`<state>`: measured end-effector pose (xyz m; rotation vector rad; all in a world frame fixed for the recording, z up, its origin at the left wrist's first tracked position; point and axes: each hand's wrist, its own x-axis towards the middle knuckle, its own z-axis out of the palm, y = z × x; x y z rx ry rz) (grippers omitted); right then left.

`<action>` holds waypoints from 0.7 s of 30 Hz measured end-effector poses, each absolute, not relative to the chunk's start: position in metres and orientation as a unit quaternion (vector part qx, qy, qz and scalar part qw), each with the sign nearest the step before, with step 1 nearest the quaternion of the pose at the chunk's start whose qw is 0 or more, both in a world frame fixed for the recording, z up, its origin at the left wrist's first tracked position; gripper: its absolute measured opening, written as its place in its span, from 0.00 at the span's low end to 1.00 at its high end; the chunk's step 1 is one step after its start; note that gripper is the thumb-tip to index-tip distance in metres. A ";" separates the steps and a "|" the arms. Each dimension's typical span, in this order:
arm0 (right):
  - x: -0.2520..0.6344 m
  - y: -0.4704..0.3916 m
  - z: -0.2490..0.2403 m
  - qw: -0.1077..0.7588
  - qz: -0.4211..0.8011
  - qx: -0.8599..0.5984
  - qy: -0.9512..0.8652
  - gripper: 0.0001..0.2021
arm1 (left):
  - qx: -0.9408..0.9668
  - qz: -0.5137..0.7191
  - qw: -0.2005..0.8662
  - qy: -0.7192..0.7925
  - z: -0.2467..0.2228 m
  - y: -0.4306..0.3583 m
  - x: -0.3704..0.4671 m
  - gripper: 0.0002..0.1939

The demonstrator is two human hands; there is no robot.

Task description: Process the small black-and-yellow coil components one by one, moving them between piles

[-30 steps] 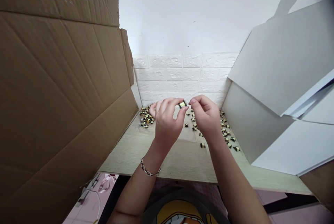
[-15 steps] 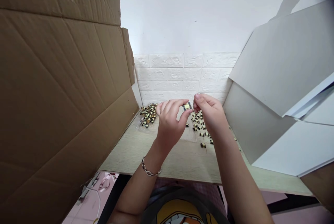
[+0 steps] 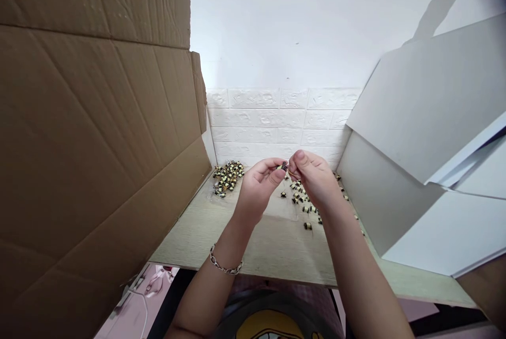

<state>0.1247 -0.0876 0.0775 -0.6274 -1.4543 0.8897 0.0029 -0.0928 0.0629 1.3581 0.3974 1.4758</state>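
Observation:
My left hand [image 3: 259, 183] pinches a small transformer [image 3: 282, 166] with black ends and a yellow-taped middle between thumb and fingers. Close on its right, my right hand [image 3: 312, 173] is closed, thumb pressed against the fingers. A thin copper-coloured lead wire [image 3: 291, 173] shows by the right fingertips and seems gripped there. Both hands are raised above the table, almost touching. Beneath and beside the right hand lie several loose transformers [image 3: 308, 226] of the same kind, some with wires sticking out.
A heap of similar transformers [image 3: 228, 176] lies at the table's back left, on clear plastic. The pale wooden table [image 3: 276, 252] is bounded by a tall cardboard sheet [image 3: 98, 144] on the left, white panels [image 3: 399, 186] on the right and a white brick-pattern wall [image 3: 253, 98] behind.
The transformer has been turned in my left hand, so its pinned end shows now. My right hand has moved slightly left and lower, closer to it. The view has tilted up a little.

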 end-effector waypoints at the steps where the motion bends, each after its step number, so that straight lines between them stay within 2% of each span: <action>1: 0.124 -0.088 0.077 0.618 0.357 -0.284 -0.640 0.18 | 0.536 0.600 0.578 0.140 0.063 -0.093 0.003 0.10; 4: 0.122 -0.091 0.079 0.620 0.267 -0.326 -0.662 0.19 | 0.445 0.534 0.713 0.094 0.065 -0.093 0.002 0.11; 8: 0.119 -0.094 0.081 0.611 0.194 -0.373 -0.671 0.18 | 0.350 0.458 0.815 0.066 0.064 -0.093 0.000 0.10; 15: 0.118 -0.095 0.078 0.591 0.171 -0.395 -0.682 0.18 | 0.287 0.384 0.877 0.009 0.060 -0.095 -0.002 0.12; 21: 0.111 -0.100 0.082 0.595 0.259 -0.393 -0.652 0.17 | 0.269 0.348 0.898 -0.018 0.059 -0.096 -0.004 0.11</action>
